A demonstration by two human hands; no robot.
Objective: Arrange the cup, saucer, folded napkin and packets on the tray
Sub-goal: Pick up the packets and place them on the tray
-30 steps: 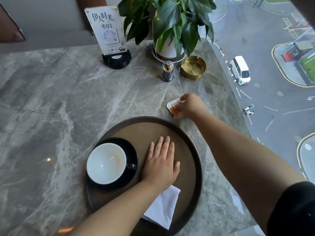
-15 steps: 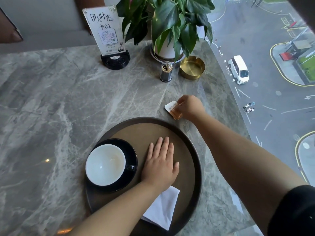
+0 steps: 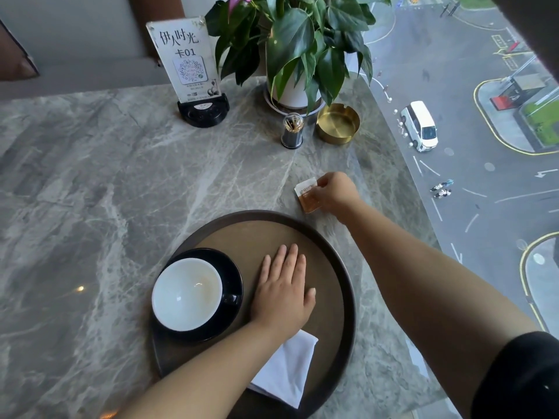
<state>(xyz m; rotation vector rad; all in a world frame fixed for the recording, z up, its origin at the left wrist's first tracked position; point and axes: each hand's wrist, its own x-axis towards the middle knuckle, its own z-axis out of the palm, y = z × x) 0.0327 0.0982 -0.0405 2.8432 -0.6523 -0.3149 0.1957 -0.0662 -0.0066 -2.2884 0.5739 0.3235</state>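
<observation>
Head view, left to right: white cup (image 3: pixel 187 293) sat on black saucer (image 3: pixel 234 278), left part of round tray (image 3: pixel 348 285). My left hand (image 3: pixel 282 293) lay flat, open, empty on tray; folded napkin (image 3: pixel 287 370) near edge. Right hand (image 3: pixel 335 192) pinched packets (image 3: pixel 308 195) on marble table (image 3: pixel 90 192), just beyond rim. Risk I judged: thin pinch slipping, packets fanning apart.

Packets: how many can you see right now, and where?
2, as far as shows: a white packet and an orange-brown packet, overlapping on the marble table just beyond the tray, pinched by the right hand. More may be hidden under the hand.
</observation>
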